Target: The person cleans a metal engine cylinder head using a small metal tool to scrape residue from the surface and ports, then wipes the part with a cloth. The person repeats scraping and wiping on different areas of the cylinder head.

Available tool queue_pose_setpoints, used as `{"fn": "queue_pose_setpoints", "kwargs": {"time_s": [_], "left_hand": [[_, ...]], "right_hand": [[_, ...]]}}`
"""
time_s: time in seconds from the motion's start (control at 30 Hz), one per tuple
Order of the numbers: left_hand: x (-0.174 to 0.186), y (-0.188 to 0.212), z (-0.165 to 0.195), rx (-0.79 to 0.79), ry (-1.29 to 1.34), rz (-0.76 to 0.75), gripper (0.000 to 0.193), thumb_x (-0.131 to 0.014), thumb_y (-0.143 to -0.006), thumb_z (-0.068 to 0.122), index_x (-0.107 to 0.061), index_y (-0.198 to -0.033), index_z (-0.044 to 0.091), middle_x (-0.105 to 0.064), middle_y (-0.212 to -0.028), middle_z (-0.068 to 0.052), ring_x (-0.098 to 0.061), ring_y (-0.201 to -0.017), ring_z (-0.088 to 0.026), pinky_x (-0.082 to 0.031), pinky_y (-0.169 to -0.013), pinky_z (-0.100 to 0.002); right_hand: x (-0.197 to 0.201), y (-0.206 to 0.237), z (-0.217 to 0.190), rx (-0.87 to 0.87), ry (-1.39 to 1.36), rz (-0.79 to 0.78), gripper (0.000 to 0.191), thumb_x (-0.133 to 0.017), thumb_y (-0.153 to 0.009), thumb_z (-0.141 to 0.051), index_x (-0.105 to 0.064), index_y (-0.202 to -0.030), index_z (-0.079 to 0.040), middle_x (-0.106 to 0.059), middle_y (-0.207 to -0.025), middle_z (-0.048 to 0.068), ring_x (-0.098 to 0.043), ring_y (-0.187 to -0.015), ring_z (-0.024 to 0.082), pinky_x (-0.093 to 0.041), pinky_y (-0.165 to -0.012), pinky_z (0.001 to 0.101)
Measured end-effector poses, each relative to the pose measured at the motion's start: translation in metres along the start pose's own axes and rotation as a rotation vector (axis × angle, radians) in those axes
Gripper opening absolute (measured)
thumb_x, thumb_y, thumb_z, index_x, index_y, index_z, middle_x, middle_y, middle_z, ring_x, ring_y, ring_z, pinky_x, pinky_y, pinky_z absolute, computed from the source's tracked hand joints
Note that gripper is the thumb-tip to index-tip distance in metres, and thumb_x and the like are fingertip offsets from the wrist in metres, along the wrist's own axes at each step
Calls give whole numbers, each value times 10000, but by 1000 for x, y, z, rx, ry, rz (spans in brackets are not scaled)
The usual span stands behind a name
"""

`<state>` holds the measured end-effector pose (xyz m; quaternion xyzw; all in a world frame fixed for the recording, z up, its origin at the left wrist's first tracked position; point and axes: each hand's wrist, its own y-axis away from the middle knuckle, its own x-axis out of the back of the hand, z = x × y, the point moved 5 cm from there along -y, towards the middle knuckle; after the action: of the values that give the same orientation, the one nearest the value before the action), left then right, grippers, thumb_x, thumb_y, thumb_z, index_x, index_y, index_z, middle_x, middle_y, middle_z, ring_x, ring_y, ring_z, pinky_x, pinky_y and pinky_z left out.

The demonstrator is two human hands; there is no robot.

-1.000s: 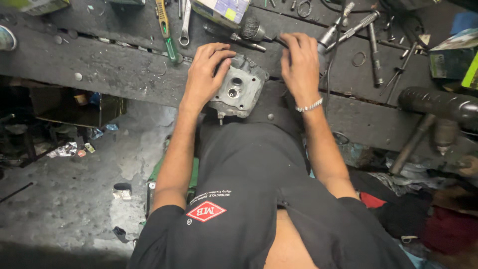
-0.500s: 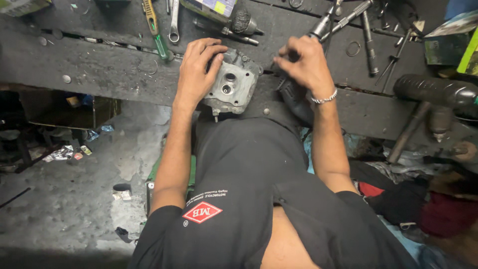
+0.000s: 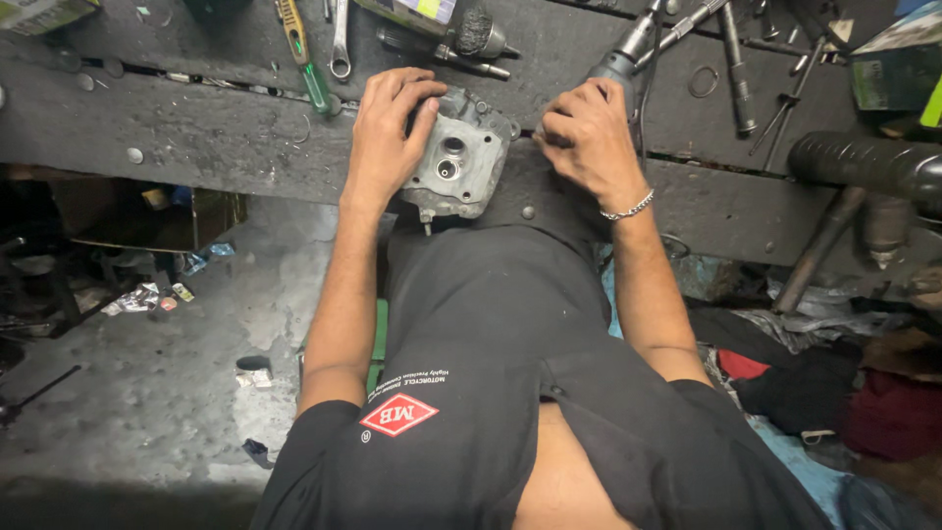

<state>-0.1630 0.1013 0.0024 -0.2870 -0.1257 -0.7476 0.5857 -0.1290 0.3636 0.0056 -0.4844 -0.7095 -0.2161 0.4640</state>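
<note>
**Left hand steadies a grey engine casting at the worktop's edge**

The left hand (image 3: 388, 128) lies over the left side of a grey cast-metal engine part (image 3: 461, 157), fingers spread and curled round its upper-left corner, thumb along its face, so the hand has a loose hold on the casting without being closed tight. The part sits flat on the dark, grimy worktop (image 3: 196, 137), close to its near edge and right in front of the person's body. Two round bores show in its face, and a short stud sticks out from its lower edge past the worktop's rim.

The right hand (image 3: 589, 137) rests just to the right of the casting, apart from it, with the fingers bent under into a half-closed fist against the worktop. Whether it grips anything small cannot be told from this view. A silver chain bracelet (image 3: 628, 208) hangs at that wrist. Just above the knuckles lies a grey power tool (image 3: 623, 54), its body pointing away toward the upper right.

Further back on the worktop, a screwdriver with a green and yellow handle (image 3: 302, 54) lies above the left hand, with a spanner (image 3: 340, 44) just beside it. A wire-brush bit (image 3: 476, 34) sits above the casting. Several long socket extensions (image 3: 731, 64) lie to the right, well apart from both hands. A dark pipe (image 3: 863, 162) rests at the far right edge.
</note>
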Motion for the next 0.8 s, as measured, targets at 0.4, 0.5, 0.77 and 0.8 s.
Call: {"fn": "queue_pose_setpoints", "kwargs": {"time_s": [0.4, 0.5, 0.77, 0.8], "left_hand": [[1, 1, 0, -25, -13, 12, 140, -668, -1028, 120, -722, -1150, 80, -666, -1265, -89, -585, -1241, -307, -484, -1056, -424], [1, 1, -1, -17, -15, 6, 141, -667, -1036, 128, -720, -1157, 78, -666, -1262, -84, -585, -1239, -305, -485, -1055, -420], [0, 1, -1, -21, -16, 13, 136, -666, -1032, 124, -722, -1147, 79, -667, -1265, -83, -585, -1242, -307, -485, -1058, -422], [0, 1, -1, -22, -19, 12, 135, -666, -1033, 125, -723, -1147, 79, -667, -1264, -83, -585, -1242, -306, -485, -1059, -421]], "right_hand": [[-12, -1, -9, 5, 116, -90, 157, -854, -822, -237, -734, -846, -140, -679, -1028, 0, -585, -1080, 255, -319, -1141, 519], [-14, -3, -13, -10, 186, -169, 177, -824, -849, -333, -794, -933, -180, -654, -1073, 44, -559, -1113, 282, -288, -1146, 525], [-15, -4, -7, -55, 175, -220, 219, -775, -793, -270, -846, -998, -242, -633, -1046, 65, -545, -1116, 289, -268, -1185, 521], [-16, -4, -7, -60, 155, -205, 211, -769, -787, -259, -847, -981, -231, -635, -1035, 68, -546, -1114, 290, -268, -1186, 524]]}}
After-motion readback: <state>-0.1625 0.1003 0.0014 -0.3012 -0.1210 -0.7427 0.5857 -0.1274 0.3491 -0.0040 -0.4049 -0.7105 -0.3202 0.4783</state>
